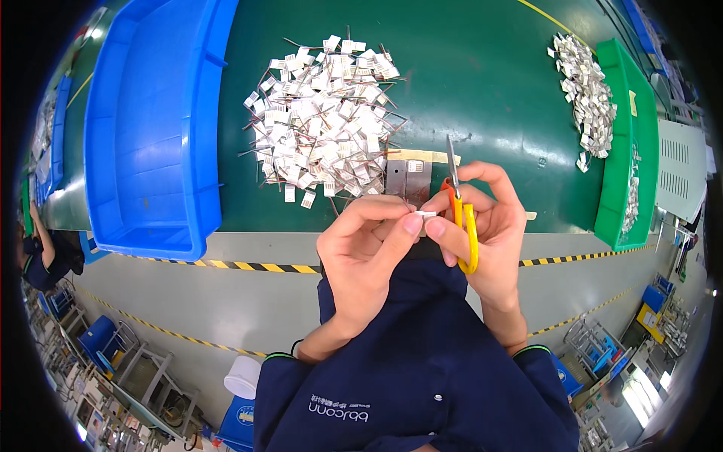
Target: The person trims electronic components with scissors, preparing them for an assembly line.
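Observation:
Above the table's front edge, my left hand pinches a small white connector between thumb and forefinger. My right hand holds a pair of scissors with yellow and orange handles, blades pointing away from me. Its thumb tip also touches the connector's right side. The fingers partly cover the connector. Just beyond my hands lies a dark metal block with a strip of beige tape along its far edge. A large heap of white connectors with short dark and reddish wires spreads beyond my left hand.
A big blue bin stands on the left of the green table. At the right, a second heap of small whitish parts lies beside a green bin with some parts inside. Another person's arm shows at far left.

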